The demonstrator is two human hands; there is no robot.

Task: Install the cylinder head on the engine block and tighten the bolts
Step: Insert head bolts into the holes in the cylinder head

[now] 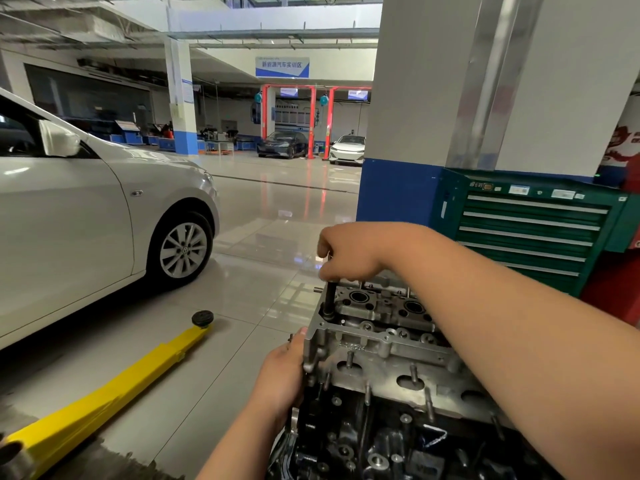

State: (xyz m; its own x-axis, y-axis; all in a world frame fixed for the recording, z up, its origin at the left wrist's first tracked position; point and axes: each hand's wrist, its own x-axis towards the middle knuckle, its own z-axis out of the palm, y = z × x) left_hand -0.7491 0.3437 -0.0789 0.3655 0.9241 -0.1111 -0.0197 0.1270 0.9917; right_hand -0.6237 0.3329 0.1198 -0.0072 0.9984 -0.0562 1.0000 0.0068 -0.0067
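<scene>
A grey aluminium cylinder head sits on top of the darker engine block at the lower right. My right hand grips the top of a black socket tool that stands upright in a bolt hole at the head's far left corner. My left hand presses against the left end of the head, fingers curled round its edge. Studs stick out of the head's near face. My right forearm hides the right part of the head.
A white car stands to the left. A yellow lift arm with a black pad lies on the tiled floor. A green tool cabinet stands behind the engine, beside a white and blue pillar.
</scene>
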